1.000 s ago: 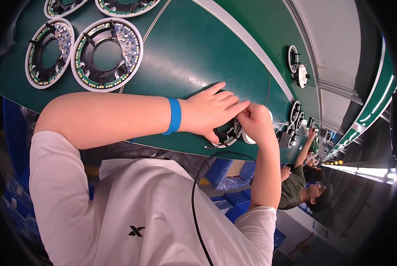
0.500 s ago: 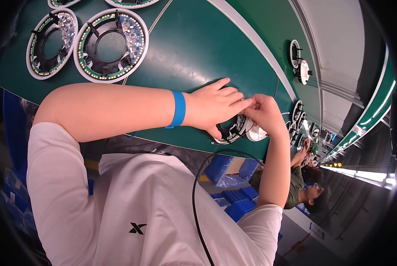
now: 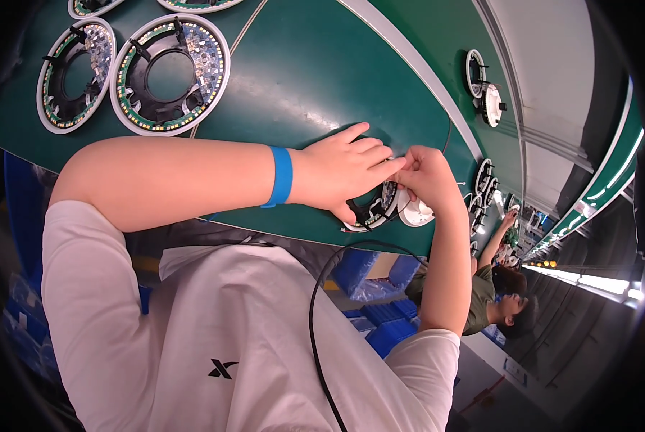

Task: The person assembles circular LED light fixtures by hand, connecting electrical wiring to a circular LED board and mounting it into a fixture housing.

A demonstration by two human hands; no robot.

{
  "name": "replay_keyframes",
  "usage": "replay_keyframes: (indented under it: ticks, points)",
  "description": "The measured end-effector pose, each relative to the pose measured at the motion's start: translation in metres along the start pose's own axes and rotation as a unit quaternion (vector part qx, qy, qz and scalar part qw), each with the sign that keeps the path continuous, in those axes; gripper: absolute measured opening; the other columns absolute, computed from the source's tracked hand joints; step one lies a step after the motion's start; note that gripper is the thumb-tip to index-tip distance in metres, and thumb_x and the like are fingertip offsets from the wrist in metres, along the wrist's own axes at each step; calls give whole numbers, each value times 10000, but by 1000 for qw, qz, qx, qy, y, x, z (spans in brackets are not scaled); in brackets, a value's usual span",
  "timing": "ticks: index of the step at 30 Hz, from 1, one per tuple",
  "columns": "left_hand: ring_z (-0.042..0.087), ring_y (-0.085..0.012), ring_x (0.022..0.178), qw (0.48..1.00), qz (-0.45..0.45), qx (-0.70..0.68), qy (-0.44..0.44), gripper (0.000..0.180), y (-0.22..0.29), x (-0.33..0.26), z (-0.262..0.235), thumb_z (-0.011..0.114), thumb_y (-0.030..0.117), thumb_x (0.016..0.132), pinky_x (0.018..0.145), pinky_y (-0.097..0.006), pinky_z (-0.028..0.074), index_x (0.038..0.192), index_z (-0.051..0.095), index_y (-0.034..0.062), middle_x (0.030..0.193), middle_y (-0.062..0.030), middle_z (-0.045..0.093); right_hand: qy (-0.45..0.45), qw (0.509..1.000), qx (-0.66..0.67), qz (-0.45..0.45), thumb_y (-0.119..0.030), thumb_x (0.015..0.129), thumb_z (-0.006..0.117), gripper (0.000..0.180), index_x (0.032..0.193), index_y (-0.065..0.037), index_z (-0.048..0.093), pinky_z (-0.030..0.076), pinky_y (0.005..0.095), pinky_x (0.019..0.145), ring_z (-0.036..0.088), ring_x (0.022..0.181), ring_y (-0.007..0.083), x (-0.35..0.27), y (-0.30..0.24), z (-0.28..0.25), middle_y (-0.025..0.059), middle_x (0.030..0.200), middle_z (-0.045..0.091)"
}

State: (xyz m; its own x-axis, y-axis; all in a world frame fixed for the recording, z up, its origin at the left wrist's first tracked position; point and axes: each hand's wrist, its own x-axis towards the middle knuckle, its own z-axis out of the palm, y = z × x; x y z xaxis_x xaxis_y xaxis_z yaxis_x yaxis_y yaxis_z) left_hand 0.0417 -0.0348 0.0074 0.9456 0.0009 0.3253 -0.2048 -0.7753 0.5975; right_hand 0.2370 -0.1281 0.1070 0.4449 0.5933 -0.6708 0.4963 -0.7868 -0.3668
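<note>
My left hand (image 3: 347, 171), a blue band at its wrist, lies spread over a ring-shaped light assembly (image 3: 369, 217) on the green bench. Its thumb rests by the near rim and its fingers stretch across the far side, covering much of the ring. The ring has a black frame, a white rim and a circuit board. Close against its right side, my right hand (image 3: 429, 176) is pinched closed, its fingertips meeting the left fingers above the board. Whatever they pinch is hidden. Just below the right hand sits a white round part (image 3: 416, 214).
Several similar ring assemblies (image 3: 170, 75) lie at the far left of the green bench (image 3: 301, 79). Another ring (image 3: 475, 73) and a white round part (image 3: 492, 106) lie beyond the rail. A black cable (image 3: 313, 324) hangs before my shirt. Another person (image 3: 491, 306) works at the right.
Both hands stay at the ring with slight shifts; my right fingers have moved a little. The view has shifted slightly. At the right, the other person's arm has reached farther forward.
</note>
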Motion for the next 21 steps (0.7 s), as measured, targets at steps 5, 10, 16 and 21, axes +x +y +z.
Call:
replay_keyframes:
  ticks: [5,10,16,21]
  points:
    - [437,-341,1435,1000,1,-6,-1,1145,-1,1,2,875,538,704,1245,-557,249,1549,353,-31,1488,-196,482,4,1000,12,6,-49,806,825,249,758,3,587,406,281,409,563,466,106,-1,1,2,71,616,632]
    - [444,-336,1429,1000,6,3,16,1157,-2,-2,10,886,526,689,1244,-559,251,1553,348,-25,1486,-198,483,135,974,-123,-132,-71,777,855,246,836,0,626,442,282,482,623,581,130,-16,17,19,88,715,659]
    - [457,-340,1419,1000,16,-18,18,1169,-3,-1,11,903,491,677,1241,-558,253,1565,331,-9,1479,-202,488,368,816,-192,-402,-46,712,881,323,939,-52,652,477,384,581,617,693,263,-66,28,49,78,919,672]
    - [478,-346,1400,999,18,-9,42,1158,-4,4,10,906,457,671,1238,-556,261,1565,334,-7,1465,-202,502,226,744,-338,-530,-93,669,847,366,1007,-106,708,496,443,822,635,906,252,-92,31,75,45,1008,645]
